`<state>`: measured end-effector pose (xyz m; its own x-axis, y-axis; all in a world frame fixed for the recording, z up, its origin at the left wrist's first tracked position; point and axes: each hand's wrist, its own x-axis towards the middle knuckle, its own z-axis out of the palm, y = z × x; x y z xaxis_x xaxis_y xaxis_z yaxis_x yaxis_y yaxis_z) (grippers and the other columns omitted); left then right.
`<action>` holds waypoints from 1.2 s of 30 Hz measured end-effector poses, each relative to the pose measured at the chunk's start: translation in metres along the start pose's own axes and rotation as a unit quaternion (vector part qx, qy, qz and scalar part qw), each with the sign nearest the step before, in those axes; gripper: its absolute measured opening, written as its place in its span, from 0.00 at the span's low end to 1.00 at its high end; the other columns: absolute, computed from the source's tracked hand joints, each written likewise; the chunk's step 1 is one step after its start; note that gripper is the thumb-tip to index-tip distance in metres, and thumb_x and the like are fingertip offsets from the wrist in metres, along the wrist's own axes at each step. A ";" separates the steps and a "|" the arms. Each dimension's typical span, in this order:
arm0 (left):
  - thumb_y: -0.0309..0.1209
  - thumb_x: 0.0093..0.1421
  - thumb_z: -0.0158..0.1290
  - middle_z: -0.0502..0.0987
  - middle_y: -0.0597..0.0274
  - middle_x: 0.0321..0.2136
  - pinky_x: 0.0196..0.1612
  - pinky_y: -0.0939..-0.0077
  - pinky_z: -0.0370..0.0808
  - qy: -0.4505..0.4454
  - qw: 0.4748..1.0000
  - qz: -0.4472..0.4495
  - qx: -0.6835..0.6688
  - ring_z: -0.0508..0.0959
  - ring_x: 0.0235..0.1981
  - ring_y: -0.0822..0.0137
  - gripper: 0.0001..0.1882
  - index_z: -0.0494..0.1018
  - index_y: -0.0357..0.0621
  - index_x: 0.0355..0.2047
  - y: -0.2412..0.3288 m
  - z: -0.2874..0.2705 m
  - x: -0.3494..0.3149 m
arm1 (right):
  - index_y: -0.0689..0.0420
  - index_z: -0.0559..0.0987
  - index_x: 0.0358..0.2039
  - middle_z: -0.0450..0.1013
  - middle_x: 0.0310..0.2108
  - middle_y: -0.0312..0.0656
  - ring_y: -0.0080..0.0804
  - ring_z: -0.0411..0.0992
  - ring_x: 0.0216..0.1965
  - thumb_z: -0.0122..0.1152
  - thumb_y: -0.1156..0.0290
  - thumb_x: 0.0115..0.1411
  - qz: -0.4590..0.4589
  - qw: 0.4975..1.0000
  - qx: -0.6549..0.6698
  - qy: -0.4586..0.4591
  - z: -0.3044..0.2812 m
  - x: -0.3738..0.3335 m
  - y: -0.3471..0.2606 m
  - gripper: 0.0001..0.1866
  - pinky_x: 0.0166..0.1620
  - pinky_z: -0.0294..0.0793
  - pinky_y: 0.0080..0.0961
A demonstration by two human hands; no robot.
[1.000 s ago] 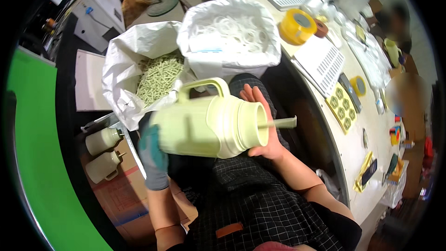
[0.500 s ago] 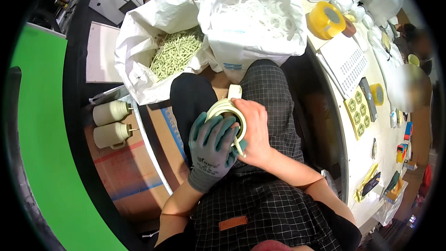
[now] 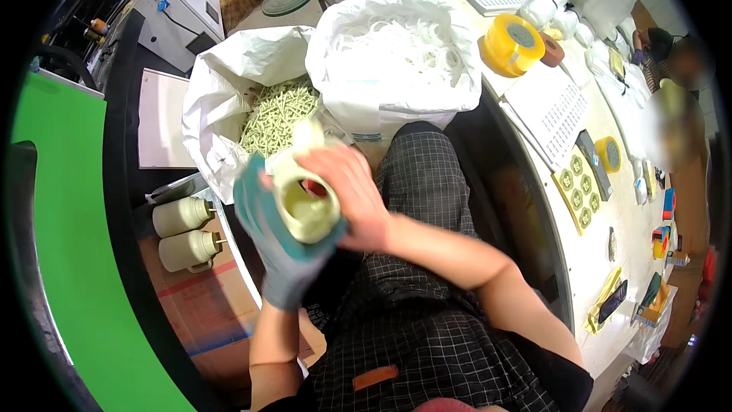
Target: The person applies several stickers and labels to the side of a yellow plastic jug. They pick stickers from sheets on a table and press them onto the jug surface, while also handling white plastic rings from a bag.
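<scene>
A pale green jug point(image 3: 311, 221) is held between my hands over my lap, its open mouth facing up toward me. My left hand point(image 3: 278, 248), in a grey and green glove, wraps the jug's left and lower side. Bare, my right hand point(image 3: 352, 194) grips the right side with its fingers over the upper part. Motion blurs the jug's upper end and the glove. Something reddish shows in the opening; I cannot tell what. To the left, two similar pale green vessels point(image 3: 181, 217) lie on their sides in a carton, each with a thin stem poking out.
In front stand a white sack point(image 3: 210, 107) of small pale green parts point(image 3: 282, 118) and another white sack point(image 3: 393, 103) of clear rings point(image 3: 404, 49). A worktable point(image 3: 560, 259) at right bears tape rolls point(image 3: 512, 44), paper sheets point(image 3: 549, 111) and a sticker sheet point(image 3: 577, 191). Another person sits beyond it.
Both hands have moved left and forward with the jug, which has tilted. My gloved fingers have gone from over its mouth to its side, so the opening shows.
</scene>
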<state>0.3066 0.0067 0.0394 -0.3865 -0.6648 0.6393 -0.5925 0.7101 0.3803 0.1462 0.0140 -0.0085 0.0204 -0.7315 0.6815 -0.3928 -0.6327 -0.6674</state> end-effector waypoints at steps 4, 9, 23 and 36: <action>0.31 0.49 0.76 0.63 0.41 0.68 0.68 0.53 0.68 0.101 0.988 -0.063 -0.094 0.68 0.66 0.44 0.59 0.50 0.36 0.74 -0.057 0.008 0.040 | 0.51 0.73 0.63 0.70 0.61 0.49 0.53 0.67 0.64 0.79 0.73 0.41 -0.058 0.997 -0.056 0.009 0.002 0.081 0.024 0.44 0.67 0.64 0.48; 0.28 0.49 0.75 0.62 0.40 0.68 0.66 0.52 0.71 0.170 0.985 0.006 0.040 0.68 0.67 0.42 0.59 0.49 0.39 0.75 -0.065 0.014 0.043 | 0.51 0.86 0.39 0.76 0.31 0.39 0.42 0.77 0.38 0.72 0.79 0.50 0.026 0.951 -0.287 0.110 -0.081 0.083 0.141 0.14 0.43 0.77 0.38; 0.51 0.50 0.73 0.75 0.44 0.55 0.54 0.49 0.73 -0.162 0.979 -0.020 -0.124 0.77 0.54 0.45 0.44 0.70 0.34 0.59 0.028 0.059 -0.045 | 0.52 0.86 0.27 0.75 0.43 0.37 0.37 0.73 0.50 0.62 0.69 0.54 -0.011 0.783 -0.538 -0.312 -0.114 0.074 0.236 0.06 0.43 0.80 0.36; 0.51 0.52 0.71 0.68 0.46 0.61 0.61 0.47 0.68 -0.193 0.974 0.002 -0.115 0.69 0.61 0.46 0.50 0.64 0.39 0.68 0.039 0.069 -0.047 | 0.54 0.86 0.36 0.79 0.45 0.41 0.44 0.75 0.53 0.59 0.71 0.58 0.127 0.812 -0.472 -0.320 -0.163 0.040 0.247 0.10 0.49 0.81 0.43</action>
<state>0.2528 0.0498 -0.0224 -0.6521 -0.6677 0.3591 -0.4328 0.7168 0.5467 -0.0996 -0.1306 -0.0972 0.1834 -0.9811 0.0611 -0.9822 -0.1854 -0.0290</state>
